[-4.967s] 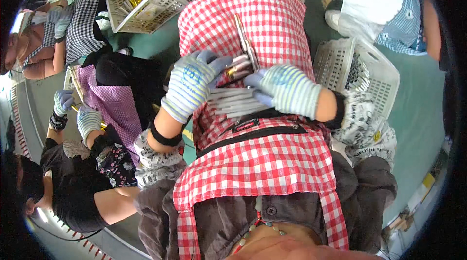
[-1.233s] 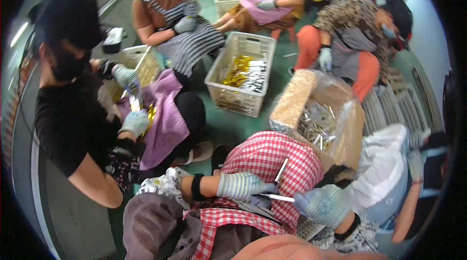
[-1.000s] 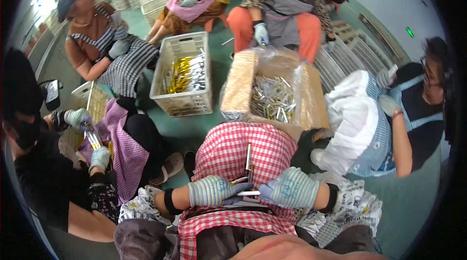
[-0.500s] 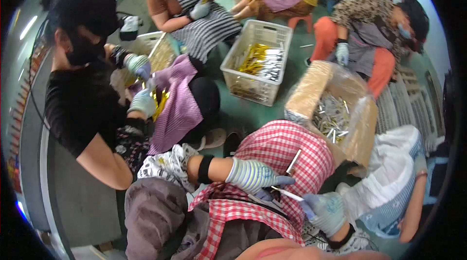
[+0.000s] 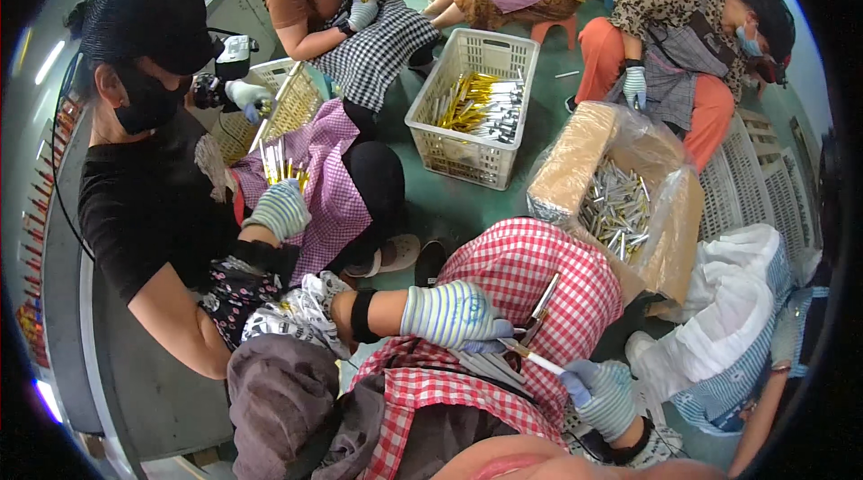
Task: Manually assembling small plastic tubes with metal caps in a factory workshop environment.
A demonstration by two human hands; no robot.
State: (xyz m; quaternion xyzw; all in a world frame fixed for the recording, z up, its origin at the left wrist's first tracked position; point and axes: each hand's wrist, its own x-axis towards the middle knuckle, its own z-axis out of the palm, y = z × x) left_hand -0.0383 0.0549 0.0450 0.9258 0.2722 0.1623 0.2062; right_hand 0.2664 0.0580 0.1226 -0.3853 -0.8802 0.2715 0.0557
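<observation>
Over the person's lap, a slim white stick (image 5: 542,360) slants between the two gloved hands, its nearer end toward the right. The right hand (image 5: 600,396) holds that end pinched between thumb and fingers. The left hand (image 5: 458,314) has its thumb and fingers drawn close together at the opposite, darker tip; whether they grip it, I cannot tell. Both wear striped gloves with blue-grey fingertips.

Just below the left hand, several pale grey sticks (image 5: 494,368) lie side by side on a red-and-white checked apron (image 5: 526,255). Beyond its fingertips, a silver tube (image 5: 545,294) rests on the same cloth, pointing away from the body.

Past the knees stands an open cardboard box (image 5: 568,152) lined with clear plastic, holding a jumble of silver tubes (image 5: 615,210). Farther off to its left, a cream slatted crate (image 5: 463,156) sits on the green floor (image 5: 449,210), with gold and silver sticks (image 5: 485,104) inside. At the left, a co-worker in a black shirt (image 5: 157,219) holds a bundle of white-and-gold sticks (image 5: 285,164) above a purple checked apron (image 5: 337,174).
</observation>
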